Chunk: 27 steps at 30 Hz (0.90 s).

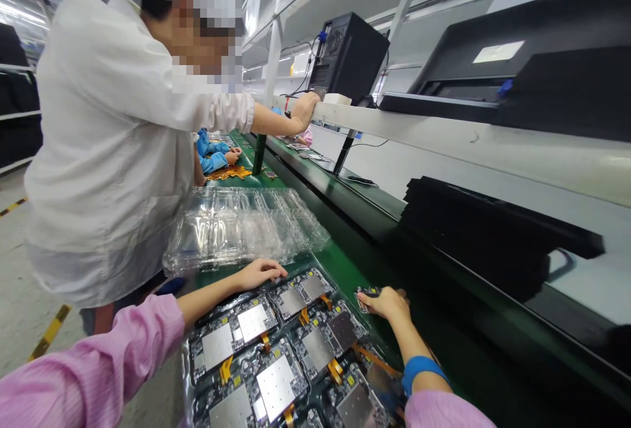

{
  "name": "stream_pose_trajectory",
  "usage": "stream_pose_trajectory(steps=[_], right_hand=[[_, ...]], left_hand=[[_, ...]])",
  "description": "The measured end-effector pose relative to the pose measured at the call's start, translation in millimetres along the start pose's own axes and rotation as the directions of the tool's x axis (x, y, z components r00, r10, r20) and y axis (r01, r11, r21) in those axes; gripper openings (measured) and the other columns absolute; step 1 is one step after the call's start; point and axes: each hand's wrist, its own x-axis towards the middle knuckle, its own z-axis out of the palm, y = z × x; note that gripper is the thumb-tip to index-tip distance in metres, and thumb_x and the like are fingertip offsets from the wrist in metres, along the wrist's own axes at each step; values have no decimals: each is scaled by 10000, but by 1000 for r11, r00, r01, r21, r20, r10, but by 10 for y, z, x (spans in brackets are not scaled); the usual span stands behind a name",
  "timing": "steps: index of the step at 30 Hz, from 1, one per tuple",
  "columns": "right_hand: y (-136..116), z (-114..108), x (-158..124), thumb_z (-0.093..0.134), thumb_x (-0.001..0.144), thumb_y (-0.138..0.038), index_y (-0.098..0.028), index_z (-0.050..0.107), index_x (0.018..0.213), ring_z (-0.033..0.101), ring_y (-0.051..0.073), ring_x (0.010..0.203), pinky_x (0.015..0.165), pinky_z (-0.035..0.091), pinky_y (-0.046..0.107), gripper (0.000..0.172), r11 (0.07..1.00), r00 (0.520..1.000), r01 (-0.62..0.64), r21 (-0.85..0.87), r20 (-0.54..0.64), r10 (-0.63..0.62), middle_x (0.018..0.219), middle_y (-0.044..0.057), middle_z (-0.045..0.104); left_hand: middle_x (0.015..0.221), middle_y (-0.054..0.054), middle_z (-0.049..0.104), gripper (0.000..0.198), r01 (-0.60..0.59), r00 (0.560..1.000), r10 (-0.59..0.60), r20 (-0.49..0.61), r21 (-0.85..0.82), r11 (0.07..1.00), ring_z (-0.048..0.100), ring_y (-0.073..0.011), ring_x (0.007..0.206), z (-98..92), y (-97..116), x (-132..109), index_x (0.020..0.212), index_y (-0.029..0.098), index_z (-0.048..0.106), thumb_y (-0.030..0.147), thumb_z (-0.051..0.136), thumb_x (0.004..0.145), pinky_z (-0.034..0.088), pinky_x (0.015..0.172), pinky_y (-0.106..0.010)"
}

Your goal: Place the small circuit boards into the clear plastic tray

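Before me lies a clear plastic tray (186,365) with several circuit boards in its pockets, each bearing silvery metal shields and orange flex cables. My left hand (261,273) rests at the tray's far left edge, fingers stretched out and slightly bent, holding nothing that I can see. To the right of the tray, my right hand (392,304) is closed on a small circuit board (363,299), pinched between thumb and fingers above the green surface. My hand partly covers this board. A blue band (422,370) circles my right wrist.
Stacked empty clear trays (246,224) lie beyond mine. A co-worker in white (113,152) stands at the left, one hand (303,112) on the shelf rail. Another person's blue sleeves (211,155) show farther along the green bench (340,257). A black computer tower (350,56) stands above.
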Motion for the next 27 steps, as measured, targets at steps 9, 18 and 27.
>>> stream_pose_trajectory(steps=[9, 18, 27], right_hand=[[-161, -271, -757, 640, 921, -139, -238, 719, 1049, 555, 242, 1069, 920, 472, 316, 180, 863, 815, 494, 103, -400, -419, 1078, 65, 633], [105, -701, -1111, 620, 874, -94, -265, 764, 992, 671, 209, 951, 877, 502, 303, 252, 873, 893, 397, 283, -340, -296, 1002, -20, 733], [605, -1338, -1786, 709, 805, -330, -186, 773, 1041, 671, 236, 706, 707, 560, 351, 284, 610, 958, 285, 739, -214, -189, 844, 55, 731]], left_hand=[[1074, -107, 733, 410, 18, 1000, -17, 5, -28, 999, 652, -212, 941, -20, -133, -45, 983, 147, 769, 509, 661, 822, 521, 886, -322], [1117, -124, 730, 418, 56, 998, -57, -15, -84, 995, 661, -252, 997, -30, -64, -119, 924, 159, 785, 532, 729, 745, 541, 904, -370], [1153, -130, 719, 466, 121, 992, -125, -18, -144, 982, 659, -253, 1000, -76, -10, -169, 939, 152, 784, 561, 745, 719, 534, 929, -380]])
